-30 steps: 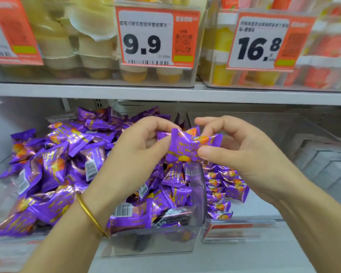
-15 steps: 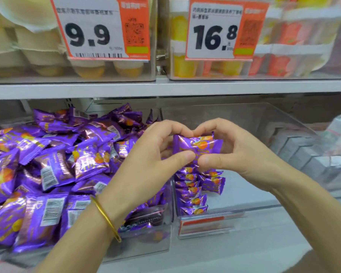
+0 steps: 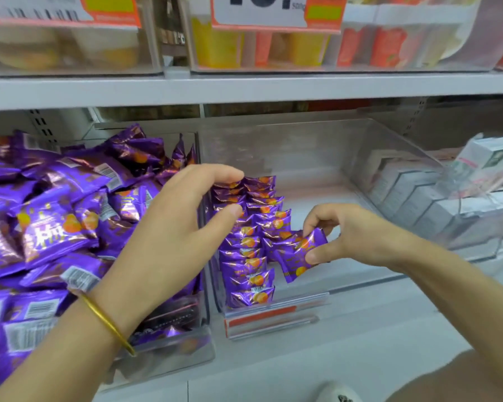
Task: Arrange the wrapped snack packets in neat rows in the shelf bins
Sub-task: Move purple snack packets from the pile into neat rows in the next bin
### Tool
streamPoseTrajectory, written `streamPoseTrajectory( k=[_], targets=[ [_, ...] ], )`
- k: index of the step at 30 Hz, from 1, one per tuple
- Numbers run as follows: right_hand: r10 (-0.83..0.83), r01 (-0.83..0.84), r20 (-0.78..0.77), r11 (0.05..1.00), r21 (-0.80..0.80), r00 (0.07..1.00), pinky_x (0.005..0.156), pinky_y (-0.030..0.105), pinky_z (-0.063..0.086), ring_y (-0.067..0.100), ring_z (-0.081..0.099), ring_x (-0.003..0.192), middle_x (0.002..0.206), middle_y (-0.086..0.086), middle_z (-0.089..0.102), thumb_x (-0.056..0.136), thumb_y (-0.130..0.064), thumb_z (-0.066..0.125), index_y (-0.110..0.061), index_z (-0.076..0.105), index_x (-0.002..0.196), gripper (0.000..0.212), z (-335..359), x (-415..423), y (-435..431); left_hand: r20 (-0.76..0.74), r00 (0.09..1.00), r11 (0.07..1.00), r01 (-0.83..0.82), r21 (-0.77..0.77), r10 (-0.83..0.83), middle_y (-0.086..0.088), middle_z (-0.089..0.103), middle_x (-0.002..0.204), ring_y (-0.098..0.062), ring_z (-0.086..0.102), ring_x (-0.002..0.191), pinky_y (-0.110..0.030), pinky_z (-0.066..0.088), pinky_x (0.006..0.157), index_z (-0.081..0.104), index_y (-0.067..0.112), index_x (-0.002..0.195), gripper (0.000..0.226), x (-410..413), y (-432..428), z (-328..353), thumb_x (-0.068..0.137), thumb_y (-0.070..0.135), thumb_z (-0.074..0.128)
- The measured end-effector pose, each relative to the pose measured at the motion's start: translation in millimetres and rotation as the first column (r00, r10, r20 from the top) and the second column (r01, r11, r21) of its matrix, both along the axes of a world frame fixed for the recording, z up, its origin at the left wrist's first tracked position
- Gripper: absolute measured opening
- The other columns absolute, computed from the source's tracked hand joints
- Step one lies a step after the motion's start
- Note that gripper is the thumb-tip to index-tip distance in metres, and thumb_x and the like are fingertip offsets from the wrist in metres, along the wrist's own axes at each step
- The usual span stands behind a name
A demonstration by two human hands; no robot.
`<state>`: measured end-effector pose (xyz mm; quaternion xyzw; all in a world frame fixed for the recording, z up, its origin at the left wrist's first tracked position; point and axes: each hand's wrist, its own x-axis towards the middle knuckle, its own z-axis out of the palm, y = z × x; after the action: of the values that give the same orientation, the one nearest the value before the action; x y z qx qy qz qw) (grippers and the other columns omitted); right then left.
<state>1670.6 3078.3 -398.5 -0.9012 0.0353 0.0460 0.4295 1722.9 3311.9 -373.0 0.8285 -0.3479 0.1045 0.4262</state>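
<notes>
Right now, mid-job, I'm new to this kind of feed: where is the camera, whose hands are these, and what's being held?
There is no machine: these are a person's two bare hands. The single view comes from a camera worn on their head, looking forward and down at a shop shelf. The right hand pinches one purple packet beside two rows of packets standing in a clear bin. The left hand, with a gold bangle on its wrist, reaches to the rows' far end; whether it grips any I cannot tell. Left of the bin lies a loose heap of packets.
</notes>
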Motion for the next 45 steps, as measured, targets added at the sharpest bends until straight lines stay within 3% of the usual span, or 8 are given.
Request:
streamPoseTrajectory(
  k=[7,11,16,21,27,36,40,45],
  targets=[
    [0.103,-0.096,0.004,0.939,-0.33,0.995,0.059,0.013,0.036,0.008,0.046,0.068,0.073,-0.011,0.051,0.064,-0.021,0.085,-0.026,0.056,0.08,0.034,-16.4,6.2,3.2,0.001,1.0,1.0,-0.011,0.008,0.011,0.025,0.054,0.108,0.021,0.043,0.102,0.006,0.026,0.082,0.059,0.031,0.11,0.028,-2.1,-2.0,1.6,0.086,0.017,0.063],
    [0.159,-0.159,-0.041,0.863,-0.479,0.986,0.072,0.029,0.043,0.019,0.049,0.078,0.089,-0.002,0.048,0.066,-0.027,0.083,-0.023,0.05,0.082,0.037,-20.9,7.5,6.4,-0.035,0.999,1.0,-0.015,-0.003,0.015,0.027,0.055,0.107,0.017,0.045,0.104,0.005,0.027,0.082,0.06,0.034,0.108,0.028,-2.1,-2.1,1.8,0.086,0.018,0.063],
    [0.038,-0.108,-0.127,0.78,-0.617,0.991,0.073,0.034,0.044,0.023,0.05,0.084,0.106,0.001,0.045,0.069,-0.039,0.079,-0.023,0.033,0.092,0.054,-16.9,4.7,12.5,-0.04,0.999,1.0,-0.018,-0.005,0.018,0.027,0.055,0.106,0.017,0.045,0.104,0.005,0.027,0.081,0.059,0.038,0.104,0.025,-2.6,-1.7,1.9,0.086,0.021,0.063],
    [-0.023,-0.069,-0.19,0.884,-0.462,0.981,0.066,0.031,0.043,0.021,0.05,0.076,0.103,0.006,0.045,0.068,-0.028,0.083,-0.015,0.032,0.101,0.062,-15.4,5.1,16.9,-0.032,0.999,1.0,-0.013,0.006,0.013,0.032,0.051,0.11,0.019,0.044,0.103,0.005,0.027,0.082,0.059,0.039,0.103,0.029,-2.5,-1.7,2.9,0.085,0.016,0.062],
    [-0.034,-0.04,-0.228,0.948,-0.314,0.973,0.06,0.021,0.04,0.009,0.046,0.072,0.083,-0.009,0.042,0.069,-0.02,0.083,-0.013,0.033,0.113,0.067,-11.1,4.0,17.2,-0.024,1.0,1.0,-0.007,0.0,0.007,0.028,0.055,0.105,0.018,0.045,0.103,0.005,0.028,0.082,0.057,0.042,0.101,0.026,-2.2,-1.9,2.3,0.086,0.021,0.063],
    [-0.023,-0.051,-0.216,0.943,-0.33,0.976,0.058,0.025,0.04,0.014,0.049,0.068,0.078,-0.005,0.046,0.069,-0.019,0.083,-0.014,0.034,0.102,0.059,-13.3,6.5,23.2,-0.01,1.0,1.0,-0.013,-0.001,0.013,0.025,0.055,0.108,0.017,0.045,0.104,0.005,0.027,0.084,0.06,0.037,0.103,0.025,-0.3,-0.3,0.6,0.086,0.018,0.063],
    [-0.025,-0.052,-0.218,0.937,-0.344,0.976,0.069,0.032,0.047,0.018,0.052,0.074,0.087,-0.001,0.051,0.068,-0.024,0.083,-0.015,0.036,0.099,0.057,-10.3,4.9,20.4,-0.048,0.999,0.999,0.013,-0.038,-0.015,0.024,0.057,0.109,0.008,0.05,0.106,-0.003,0.036,0.087,0.059,0.043,0.101,0.024,0.4,1.5,0.7,0.081,0.03,0.058],
    [-0.096,0.07,-0.049,0.919,-0.387,0.994,0.054,0.024,0.04,0.011,0.049,0.061,0.098,0.004,0.057,0.074,-0.033,0.078,-0.015,0.041,0.091,0.043,-3.1,1.3,11.7,-0.06,0.998,0.983,-0.003,-0.183,-0.008,0.013,0.063,0.11,-0.001,0.06,0.101,-0.01,0.043,0.09,0.06,0.041,0.097,0.027,6.2,19.3,16.3,0.08,0.021,0.055]
  ],
)
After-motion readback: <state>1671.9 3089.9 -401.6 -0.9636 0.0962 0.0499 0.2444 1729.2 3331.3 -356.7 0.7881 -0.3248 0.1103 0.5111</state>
